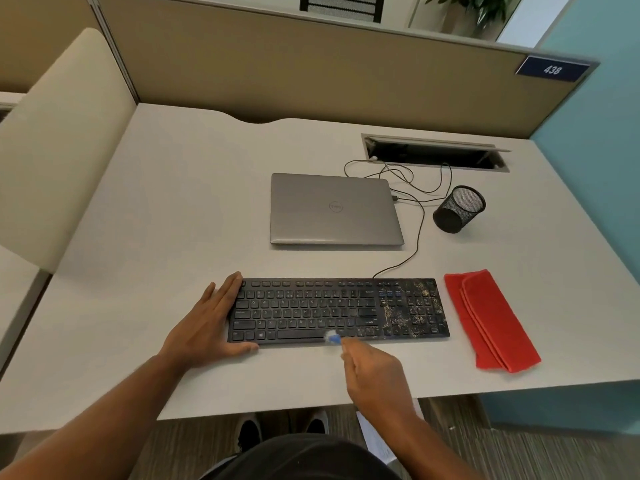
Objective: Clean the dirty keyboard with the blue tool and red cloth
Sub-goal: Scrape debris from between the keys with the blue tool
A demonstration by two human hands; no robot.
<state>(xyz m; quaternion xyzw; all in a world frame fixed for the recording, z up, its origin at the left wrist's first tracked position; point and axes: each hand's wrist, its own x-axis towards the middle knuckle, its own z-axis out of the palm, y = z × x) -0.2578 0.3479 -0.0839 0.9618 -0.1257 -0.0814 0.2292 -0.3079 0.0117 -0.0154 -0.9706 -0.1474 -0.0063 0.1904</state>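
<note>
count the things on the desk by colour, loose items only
black: 2, keyboard and mesh pen cup
grey: 1, closed laptop
red: 1, folded cloth
blue: 1, tool held in the right hand
total: 5

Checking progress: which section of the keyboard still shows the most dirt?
The number-pad end of the keyboard, nearest the red cloth. It is speckled with pale debris, while the letter keys by the left hand look mostly dark.

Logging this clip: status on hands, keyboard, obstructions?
Left hand flat, bracing keyboard at its left end. Right hand grips blue tool at the front edge. Grime remains right side. Red cloth unused. Nothing obstructing.
</note>
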